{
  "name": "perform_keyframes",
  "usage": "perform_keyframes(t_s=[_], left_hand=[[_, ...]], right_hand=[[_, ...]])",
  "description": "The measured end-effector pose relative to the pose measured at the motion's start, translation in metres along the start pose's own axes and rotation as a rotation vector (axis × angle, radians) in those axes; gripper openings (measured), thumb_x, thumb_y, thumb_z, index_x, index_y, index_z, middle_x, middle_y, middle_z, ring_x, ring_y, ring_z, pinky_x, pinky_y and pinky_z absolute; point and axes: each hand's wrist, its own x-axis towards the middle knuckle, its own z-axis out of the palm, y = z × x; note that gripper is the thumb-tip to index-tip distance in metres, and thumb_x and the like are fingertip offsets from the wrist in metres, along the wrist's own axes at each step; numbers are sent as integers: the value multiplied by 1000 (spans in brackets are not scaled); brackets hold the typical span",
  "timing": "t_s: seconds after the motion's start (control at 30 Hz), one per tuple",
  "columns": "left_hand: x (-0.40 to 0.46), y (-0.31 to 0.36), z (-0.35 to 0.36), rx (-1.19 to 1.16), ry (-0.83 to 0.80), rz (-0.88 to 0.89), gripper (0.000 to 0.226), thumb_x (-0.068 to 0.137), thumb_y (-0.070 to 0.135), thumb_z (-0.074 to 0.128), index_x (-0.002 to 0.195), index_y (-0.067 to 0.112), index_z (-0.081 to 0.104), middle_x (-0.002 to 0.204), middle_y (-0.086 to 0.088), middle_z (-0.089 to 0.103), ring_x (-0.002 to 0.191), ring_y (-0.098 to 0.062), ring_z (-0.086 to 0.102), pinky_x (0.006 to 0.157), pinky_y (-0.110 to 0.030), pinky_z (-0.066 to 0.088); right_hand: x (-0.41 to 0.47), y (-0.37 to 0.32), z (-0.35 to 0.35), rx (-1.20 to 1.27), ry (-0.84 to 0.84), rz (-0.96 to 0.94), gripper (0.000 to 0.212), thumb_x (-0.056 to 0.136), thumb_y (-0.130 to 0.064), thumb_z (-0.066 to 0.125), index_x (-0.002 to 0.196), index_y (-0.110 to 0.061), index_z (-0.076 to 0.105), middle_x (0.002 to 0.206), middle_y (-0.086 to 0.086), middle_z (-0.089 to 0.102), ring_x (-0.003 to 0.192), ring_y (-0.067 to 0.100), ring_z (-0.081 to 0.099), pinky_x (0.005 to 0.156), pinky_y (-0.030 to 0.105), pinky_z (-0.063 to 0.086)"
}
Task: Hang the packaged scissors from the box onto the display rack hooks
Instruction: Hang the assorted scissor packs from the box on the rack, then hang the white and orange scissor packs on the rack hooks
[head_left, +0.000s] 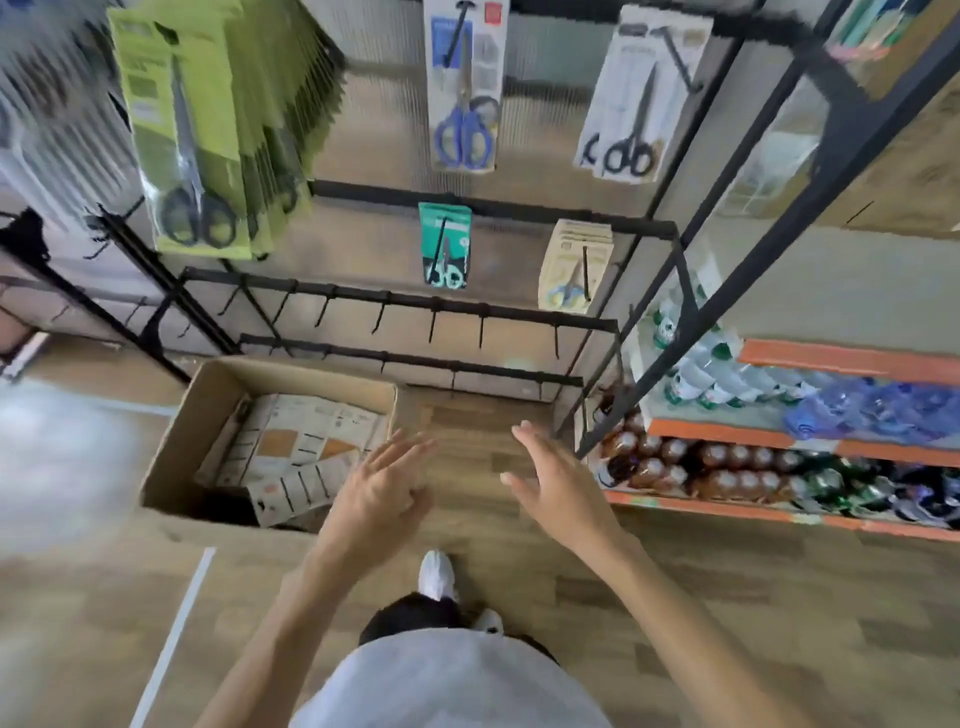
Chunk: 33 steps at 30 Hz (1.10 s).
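Both hands (382, 491) empty, blurred.

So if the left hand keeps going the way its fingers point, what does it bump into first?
Probably the cardboard box, near its right wall, or the scissors packages lying inside. The left hand is open and empty. Depth is hard to judge from above.

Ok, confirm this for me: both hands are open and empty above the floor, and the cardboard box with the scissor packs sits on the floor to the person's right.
One thing is off: the cardboard box sits to the person's left, not the right, as the head view shows. The rest holds: the left hand and right hand are both open and empty above the floor, and scissor packs lie in the box.
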Motion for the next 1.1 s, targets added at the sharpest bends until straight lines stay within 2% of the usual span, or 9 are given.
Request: perform_keyframes(t_s=[0.07,0.13,0.23,0.37,0.57,0.67,0.77,0.97,1.1], left_hand=[[-33,-13,6,22,-27,-116,63,87,23,72,145,29,48,148,1,50,144,-22,36,116,-46,33],[-68,-26,8,67,-44,-230,65,90,43,66,149,39,39,154,5,41,148,-20,26,119,-49,27],[-117,-43,2,101,-15,-386,65,91,71,38,150,48,28,159,14,28,151,-10,14,122,-47,20],[-164,-62,-10,55,28,-615,71,85,83,14,148,54,25,161,11,24,152,-12,7,124,-43,8],[-192,-101,-14,24,-35,-739,73,82,81,10,150,56,16,164,11,13,153,-14,-1,124,-44,3],[-191,-135,-23,64,-124,-723,67,88,72,28,150,53,11,165,8,13,153,-18,2,122,-45,5],[-190,-183,-37,56,-157,-695,68,97,47,53,152,47,15,163,3,22,153,-21,9,121,-43,11],[-148,-275,-62,125,-274,-572,69,98,36,54,156,38,17,160,2,29,148,-20,25,119,-38,20],[-100,-323,-60,252,-437,-425,70,98,35,54,156,36,15,161,-2,26,150,-23,20,122,-46,17]], right_hand=[[-6,-10,26,-11,-102,-42,64,100,-47,52,156,-24,29,164,-5,23,147,17,32,115,38,37],[-9,-25,51,-54,-250,-98,68,101,-50,46,159,-25,20,167,-6,11,151,16,20,119,38,25],[-7,-53,83,-85,-384,-205,69,101,-54,43,159,-24,20,167,-3,10,153,15,13,122,34,15],[0,-89,115,-71,-473,-268,72,99,-63,38,158,-26,22,167,-3,11,153,14,8,122,34,12],[11,-120,155,-117,-564,-287,78,95,-74,30,158,-30,22,167,-5,9,154,13,4,120,32,8],[22,-129,176,-122,-609,-230,74,95,-71,35,157,-32,23,167,-7,12,153,12,8,120,34,14],[28,-139,196,-55,-638,-93,70,97,-64,42,157,-30,27,166,-9,16,151,9,12,118,29,15],[47,-162,228,-33,-620,99,69,99,-60,41,158,-28,23,166,-7,15,151,11,17,119,31,21],[68,-179,238,30,-554,131,67,99,-53,47,157,-27,25,165,-6,19,151,8,18,117,22,17]])
